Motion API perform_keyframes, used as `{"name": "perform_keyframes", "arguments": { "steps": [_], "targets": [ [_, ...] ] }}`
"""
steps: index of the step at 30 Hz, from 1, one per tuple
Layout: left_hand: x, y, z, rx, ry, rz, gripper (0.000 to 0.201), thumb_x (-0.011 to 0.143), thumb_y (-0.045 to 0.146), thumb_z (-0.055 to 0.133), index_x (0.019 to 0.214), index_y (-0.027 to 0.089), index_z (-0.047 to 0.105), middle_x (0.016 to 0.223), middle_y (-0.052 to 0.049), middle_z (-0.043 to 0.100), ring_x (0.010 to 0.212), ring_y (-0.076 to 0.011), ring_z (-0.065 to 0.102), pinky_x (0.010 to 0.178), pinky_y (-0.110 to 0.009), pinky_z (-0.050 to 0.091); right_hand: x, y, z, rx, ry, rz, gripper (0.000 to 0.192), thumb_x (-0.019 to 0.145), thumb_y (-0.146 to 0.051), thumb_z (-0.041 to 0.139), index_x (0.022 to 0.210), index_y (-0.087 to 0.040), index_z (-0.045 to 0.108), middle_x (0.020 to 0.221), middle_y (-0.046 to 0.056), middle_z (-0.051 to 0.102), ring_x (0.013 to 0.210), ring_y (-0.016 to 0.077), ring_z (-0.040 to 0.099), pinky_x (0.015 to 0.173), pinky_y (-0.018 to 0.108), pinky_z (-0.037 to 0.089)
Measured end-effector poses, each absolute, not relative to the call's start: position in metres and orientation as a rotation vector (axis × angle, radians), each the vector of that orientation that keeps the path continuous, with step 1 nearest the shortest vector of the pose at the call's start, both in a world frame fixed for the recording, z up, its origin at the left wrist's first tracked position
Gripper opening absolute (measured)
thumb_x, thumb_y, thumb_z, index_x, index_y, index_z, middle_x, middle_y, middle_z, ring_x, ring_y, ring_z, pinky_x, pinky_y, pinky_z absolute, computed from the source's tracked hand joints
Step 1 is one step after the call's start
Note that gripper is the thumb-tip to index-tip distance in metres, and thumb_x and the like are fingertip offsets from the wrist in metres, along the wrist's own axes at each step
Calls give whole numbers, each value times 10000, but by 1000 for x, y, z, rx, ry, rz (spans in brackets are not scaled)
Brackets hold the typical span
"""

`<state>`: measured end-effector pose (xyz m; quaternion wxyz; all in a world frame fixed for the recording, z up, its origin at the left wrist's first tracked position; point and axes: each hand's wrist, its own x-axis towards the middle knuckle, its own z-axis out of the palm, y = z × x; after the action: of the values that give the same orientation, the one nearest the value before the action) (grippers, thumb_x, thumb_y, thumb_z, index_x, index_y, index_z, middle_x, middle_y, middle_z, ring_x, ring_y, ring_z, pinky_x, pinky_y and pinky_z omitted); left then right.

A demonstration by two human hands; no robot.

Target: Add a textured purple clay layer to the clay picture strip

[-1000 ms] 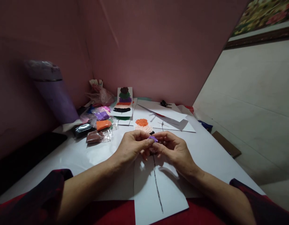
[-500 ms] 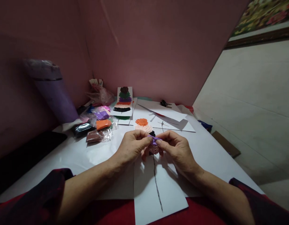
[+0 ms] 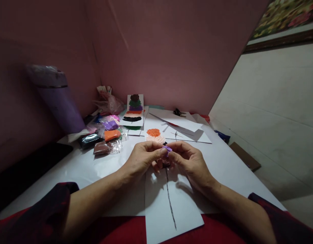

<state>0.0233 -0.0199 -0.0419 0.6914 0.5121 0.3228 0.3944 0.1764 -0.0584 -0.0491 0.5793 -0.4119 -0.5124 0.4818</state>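
Drawn closer together than half a second ago, the bare left hand and right hand both pinch a small, soft purple clay piece above a white paper sheet overhanging the near edge of the white-covered table. Bagged, multicoloured clay lumps lie toward the left edge, near a tall purple cylindrical bottle. Beyond the far edge rises a matte pink wall; past the right edge, a pale wall.

Left forearm and right forearm poke in from the bottom corners, left hand and right hand pretty much meeting a bit below center, thumbs pinched toward index fingers.
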Motion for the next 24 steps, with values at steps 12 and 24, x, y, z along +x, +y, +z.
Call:
{"name": "perform_keyframes", "arguments": {
  "steps": [12, 24],
  "targets": [
    [24, -22, -36, 1223, 748, 838, 284, 671, 338, 768, 756, 88, 664, 619, -57, 674, 446, -106, 560, 422, -223, 465, 178, -58, -49, -1000, -1290, 1040, 173, 783, -330, 728, 831, -175, 669, 625, -9, 654, 530, 101, 554, 500, 227, 458],
    [23, -21, -39, 1019, 847, 1059, 192, 697, 277, 734, 706, 129, 613, 530, 33, 576, 352, -56, 452, 321, -168, 334, 183, -49, -55, -1066, -973, 1058, 211, 698, -317, 776, 751, -172, 633, 552, -46, 563, 452, 81, 482, 408, 201, 419]
  ]
}}
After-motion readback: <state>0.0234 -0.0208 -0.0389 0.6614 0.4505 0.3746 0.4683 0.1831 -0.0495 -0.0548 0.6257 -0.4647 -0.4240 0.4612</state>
